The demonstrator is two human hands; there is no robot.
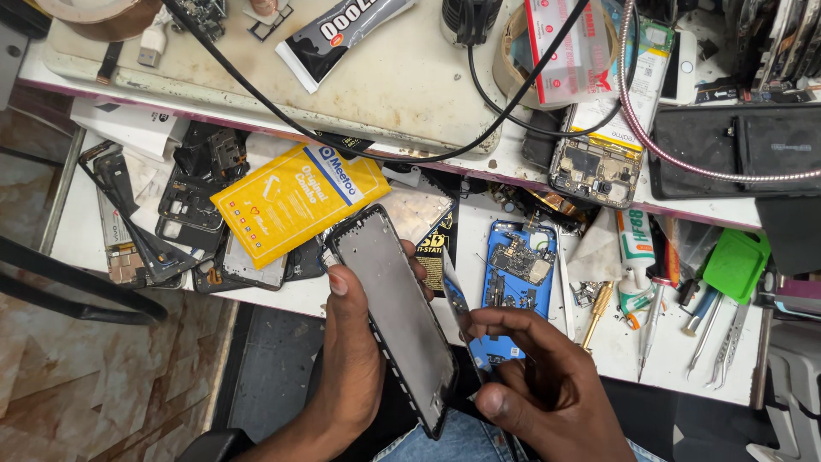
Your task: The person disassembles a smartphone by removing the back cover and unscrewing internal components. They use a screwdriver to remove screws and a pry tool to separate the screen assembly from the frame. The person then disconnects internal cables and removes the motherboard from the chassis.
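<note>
My left hand (351,359) holds a phone frame with a grey metal back plate (395,312), tilted, its top end pointing up left. My right hand (547,376) pinches a thin strip or film (457,304) beside the frame's right edge, fingers closed on it. Just behind the hands an opened blue phone (517,287) with its circuit board exposed lies on the lower white shelf (616,351).
A yellow packet (295,201) and several dismantled phone parts (188,214) lie on the shelf at left. Screwdrivers, tweezers (727,346), a glue tube (634,257) and a green pry tool (735,265) sit at right. Black cables, a second opened phone (599,167) and a black glue tube (342,34) crowd the upper bench.
</note>
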